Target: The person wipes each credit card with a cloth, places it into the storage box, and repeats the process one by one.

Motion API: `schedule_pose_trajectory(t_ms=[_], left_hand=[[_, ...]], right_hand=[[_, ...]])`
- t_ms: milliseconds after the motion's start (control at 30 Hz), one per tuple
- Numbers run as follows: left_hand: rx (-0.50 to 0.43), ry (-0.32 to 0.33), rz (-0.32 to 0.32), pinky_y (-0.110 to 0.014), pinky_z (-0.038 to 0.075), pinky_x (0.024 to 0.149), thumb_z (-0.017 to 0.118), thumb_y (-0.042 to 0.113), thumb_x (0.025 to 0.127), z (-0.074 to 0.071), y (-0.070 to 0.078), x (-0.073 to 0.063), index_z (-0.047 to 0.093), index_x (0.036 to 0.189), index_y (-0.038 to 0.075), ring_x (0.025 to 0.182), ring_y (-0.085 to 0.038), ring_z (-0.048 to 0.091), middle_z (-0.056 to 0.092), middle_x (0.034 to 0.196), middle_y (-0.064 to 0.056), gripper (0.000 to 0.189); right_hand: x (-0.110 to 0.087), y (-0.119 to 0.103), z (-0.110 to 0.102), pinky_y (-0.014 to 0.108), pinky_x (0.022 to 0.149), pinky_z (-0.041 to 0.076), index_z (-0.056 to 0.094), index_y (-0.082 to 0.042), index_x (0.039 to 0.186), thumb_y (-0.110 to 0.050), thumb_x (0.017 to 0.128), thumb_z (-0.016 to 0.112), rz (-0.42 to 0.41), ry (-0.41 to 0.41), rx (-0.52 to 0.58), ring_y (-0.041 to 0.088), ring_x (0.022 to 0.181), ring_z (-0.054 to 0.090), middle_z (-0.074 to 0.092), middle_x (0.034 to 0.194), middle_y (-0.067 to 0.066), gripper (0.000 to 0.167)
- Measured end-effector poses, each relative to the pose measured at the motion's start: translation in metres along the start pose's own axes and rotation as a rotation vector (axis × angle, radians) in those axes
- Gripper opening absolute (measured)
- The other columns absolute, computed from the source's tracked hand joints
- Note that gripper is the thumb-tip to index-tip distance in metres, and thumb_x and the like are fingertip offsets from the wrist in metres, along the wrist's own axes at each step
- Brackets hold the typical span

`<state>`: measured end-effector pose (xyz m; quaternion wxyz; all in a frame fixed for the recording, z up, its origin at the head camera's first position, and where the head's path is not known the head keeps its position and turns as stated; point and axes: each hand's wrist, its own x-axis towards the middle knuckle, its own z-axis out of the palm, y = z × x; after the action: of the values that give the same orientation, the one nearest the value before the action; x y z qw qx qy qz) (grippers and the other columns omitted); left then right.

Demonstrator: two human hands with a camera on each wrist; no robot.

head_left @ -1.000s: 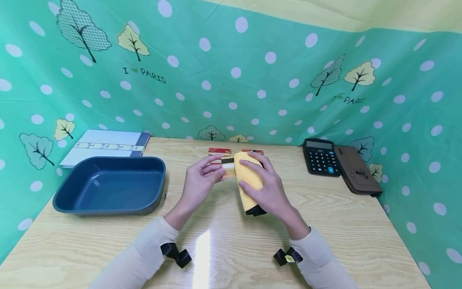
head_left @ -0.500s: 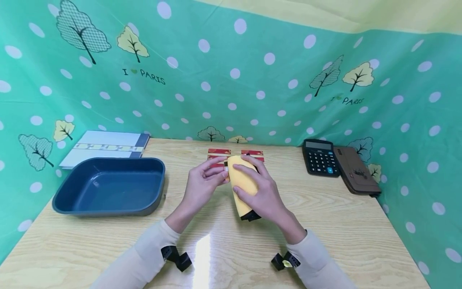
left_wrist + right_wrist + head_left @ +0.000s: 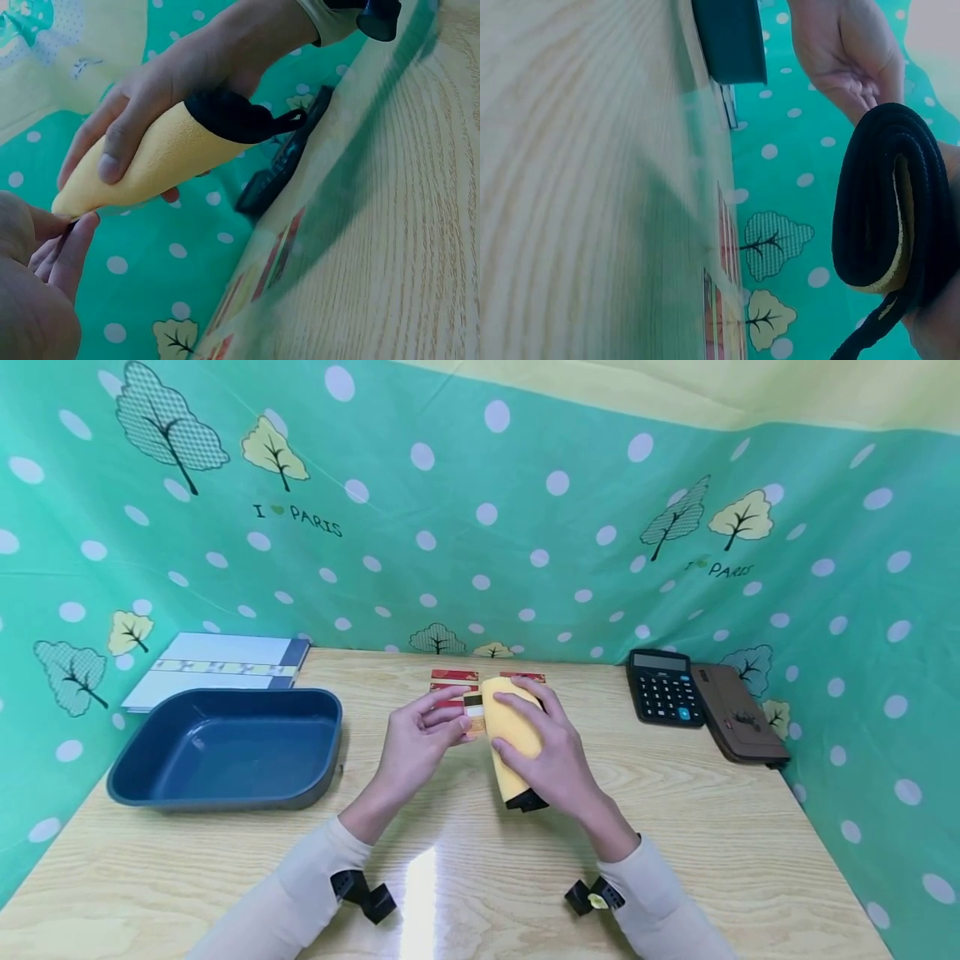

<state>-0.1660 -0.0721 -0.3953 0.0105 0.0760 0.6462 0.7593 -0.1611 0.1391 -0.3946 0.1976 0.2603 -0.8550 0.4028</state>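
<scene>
Right of a blue tray (image 3: 225, 752), above the table (image 3: 465, 860), the left-hand grip (image 3: 420, 731) pinches a bank card (image 3: 474, 710) with a black stripe, a white strip and a yellow-orange lower part. Just beside the card's right edge, a yellow cloth (image 3: 165, 161), folded in thick layers with black edging and a black loop (image 3: 289, 121), is clasped by the right-hand grip (image 3: 555, 747).

The cloth roll (image 3: 513, 731) is soft yellow, edged in black. Across the card (image 3: 474, 711) run black and white stripes over yellow-orange. The flat cards (image 3: 454, 675) look red, perhaps cream-banded, though small. Pale dots pattern the teal curtain (image 3: 457, 460); the basin (image 3: 225, 799) is dark blue, the calculator (image 3: 663, 689) black, the case (image 3: 738, 714) brown.
</scene>
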Motion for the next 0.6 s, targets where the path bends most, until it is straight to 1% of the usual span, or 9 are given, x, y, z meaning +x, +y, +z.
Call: schedule_pose_trajectory(t_ms=[67, 167, 333, 500, 600], left_hand=[[0.004, 0.005, 0.001, -0.04, 0.066, 0.086, 0.07, -0.004, 0.094, -0.001, 0.0, 0.0, 0.065, 0.135, 0.004, 0.093, -0.017, 0.079, 0.073, 0.117, -0.028, 0.042], [0.003, 0.019, 0.007, -0.036, 0.066, 0.083, 0.07, -0.005, 0.094, -0.001, 0.002, 0.001, 0.065, 0.135, 0.003, 0.089, -0.015, 0.079, 0.074, 0.115, -0.028, 0.043], [0.004, 0.034, 0.02, -0.035, 0.067, 0.082, 0.072, -0.005, 0.092, -0.004, 0.005, 0.002, 0.065, 0.134, 0.001, 0.086, -0.014, 0.079, 0.075, 0.11, -0.028, 0.042], [0.024, 0.048, 0.002, -0.034, 0.067, 0.083, 0.072, -0.004, 0.092, -0.008, 0.006, 0.004, 0.066, 0.133, 0.003, 0.085, -0.014, 0.079, 0.076, 0.108, -0.024, 0.042], [0.034, 0.047, -0.008, -0.033, 0.066, 0.083, 0.072, -0.003, 0.093, -0.011, 0.006, 0.006, 0.065, 0.134, 0.004, 0.084, -0.013, 0.078, 0.077, 0.106, -0.019, 0.043]], right_hand=[[0.001, 0.002, -0.002, 0.037, 0.089, 0.055, 0.065, -0.024, 0.139, -0.012, 0.085, 0.084, 0.017, 0.003, 0.004, 0.024, 0.137, 0.055, 0.048, 0.156, 0.002, 0.058], [0.002, 0.006, -0.005, 0.043, 0.096, 0.055, 0.065, -0.023, 0.139, -0.012, 0.085, 0.084, 0.045, 0.011, 0.01, 0.025, 0.14, 0.053, 0.048, 0.156, 0.004, 0.058], [0.005, 0.012, -0.01, 0.051, 0.105, 0.052, 0.065, -0.021, 0.139, -0.012, 0.086, 0.084, 0.077, 0.027, 0.011, 0.027, 0.142, 0.051, 0.049, 0.155, 0.005, 0.057], [0.006, 0.02, -0.017, 0.049, 0.103, 0.052, 0.065, -0.02, 0.139, -0.012, 0.087, 0.083, 0.1, 0.035, 0.001, 0.028, 0.14, 0.051, 0.049, 0.154, 0.006, 0.055], [0.007, 0.025, -0.022, 0.047, 0.1, 0.053, 0.066, -0.018, 0.138, -0.011, 0.087, 0.082, 0.116, 0.044, -0.002, 0.029, 0.139, 0.051, 0.049, 0.154, 0.007, 0.055]])
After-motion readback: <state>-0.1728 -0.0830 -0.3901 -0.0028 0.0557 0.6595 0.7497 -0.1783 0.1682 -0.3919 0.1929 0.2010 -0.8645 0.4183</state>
